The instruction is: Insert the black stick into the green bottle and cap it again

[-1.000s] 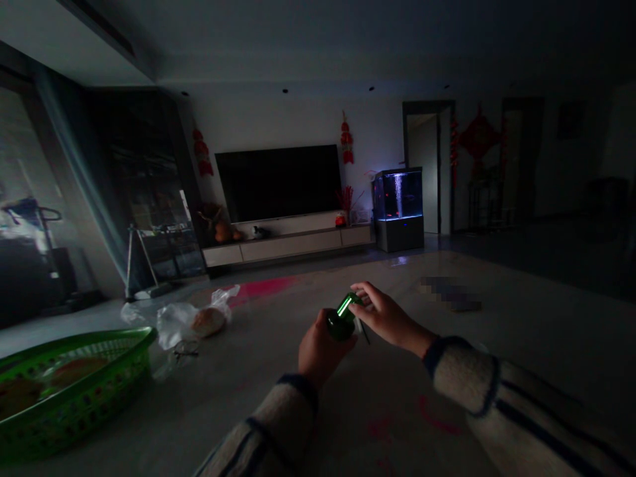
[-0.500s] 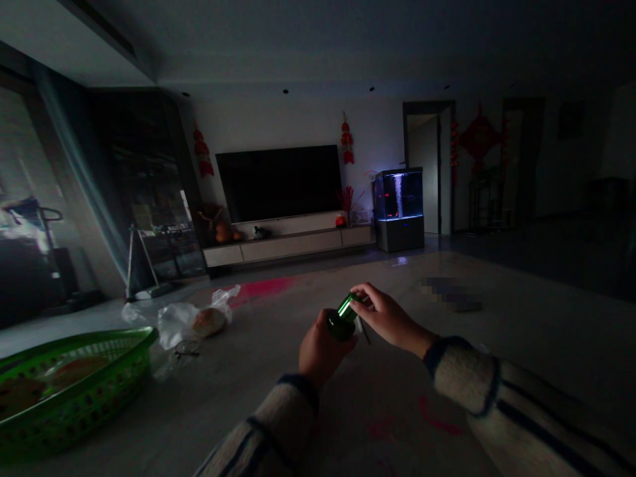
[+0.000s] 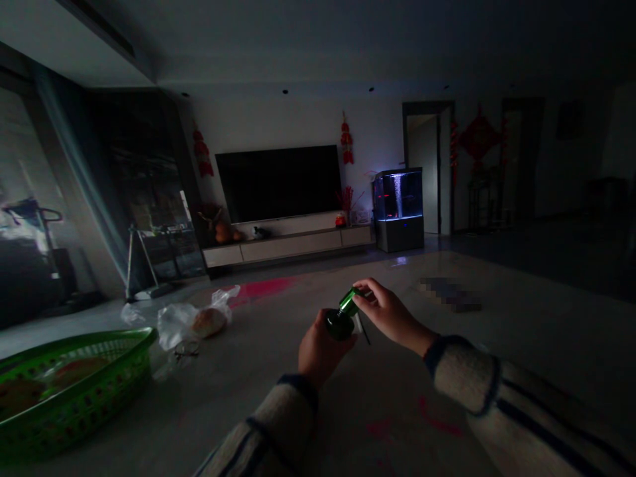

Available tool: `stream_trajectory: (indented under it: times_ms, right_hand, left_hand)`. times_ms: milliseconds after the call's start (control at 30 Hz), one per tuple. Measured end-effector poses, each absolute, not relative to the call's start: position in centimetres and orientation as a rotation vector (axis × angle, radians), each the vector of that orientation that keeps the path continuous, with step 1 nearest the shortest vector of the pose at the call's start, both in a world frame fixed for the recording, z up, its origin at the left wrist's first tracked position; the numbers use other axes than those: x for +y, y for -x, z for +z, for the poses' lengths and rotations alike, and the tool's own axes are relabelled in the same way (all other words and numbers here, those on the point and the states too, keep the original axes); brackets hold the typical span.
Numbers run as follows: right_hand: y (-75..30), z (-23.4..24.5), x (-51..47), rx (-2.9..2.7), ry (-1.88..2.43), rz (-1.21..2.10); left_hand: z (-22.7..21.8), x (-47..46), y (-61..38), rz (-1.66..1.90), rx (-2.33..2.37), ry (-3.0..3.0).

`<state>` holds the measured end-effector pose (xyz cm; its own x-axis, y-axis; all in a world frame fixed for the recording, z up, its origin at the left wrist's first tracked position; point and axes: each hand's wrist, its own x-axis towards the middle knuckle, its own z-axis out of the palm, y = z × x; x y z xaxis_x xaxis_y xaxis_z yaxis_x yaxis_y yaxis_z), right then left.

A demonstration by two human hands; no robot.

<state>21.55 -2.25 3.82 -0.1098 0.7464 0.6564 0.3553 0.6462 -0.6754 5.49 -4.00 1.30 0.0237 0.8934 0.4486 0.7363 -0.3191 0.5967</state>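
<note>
My left hand (image 3: pixel 322 354) is wrapped round a small, squat dark green bottle (image 3: pixel 338 326), tilted with its neck up to the right. Between the fingertips of my right hand (image 3: pixel 387 310) is a shiny green cap (image 3: pixel 350 301), a tall cylinder in line with the neck. A short stretch of what looks like threaded neck shows between cap and bottle. Whether the cap still touches the neck I cannot tell. Just beyond the bottle, partly hidden by my hands, a thin dark stick-like thing (image 3: pixel 365 331) lies on the table (image 3: pixel 278 411).
At the left stands a green plastic basket (image 3: pixel 124 371) with roundish items inside. Beside it are a clear plastic bag (image 3: pixel 173 321), a bread-like bun (image 3: pixel 209 322) and a pair of glasses (image 3: pixel 187 351). A blurred-out flat object (image 3: pixel 452 293) lies at the right.
The green cap has moved up and right a little with my right hand, baring the neck. My left hand and the bottle are nearly still.
</note>
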Motion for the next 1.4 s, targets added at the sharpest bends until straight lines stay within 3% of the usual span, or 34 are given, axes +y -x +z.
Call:
stream_trajectory:
  times_ms: [967,1267,1400]
  right_hand:
    - [-22.7,3.8,-1.3,-1.691,1.090,0.457]
    - [-23.3,3.1,0.5,-1.599,1.114,0.803]
    - [-23.7,2.6,1.3,-1.581,1.137,0.802]
  left_hand:
    - [1.5,-4.1,-5.5,1.209,1.704,-2.097]
    - [1.2,-3.7,-5.4,1.244,1.650,-2.071]
    - [1.0,-3.4,-5.3,1.266,1.662,-2.056]
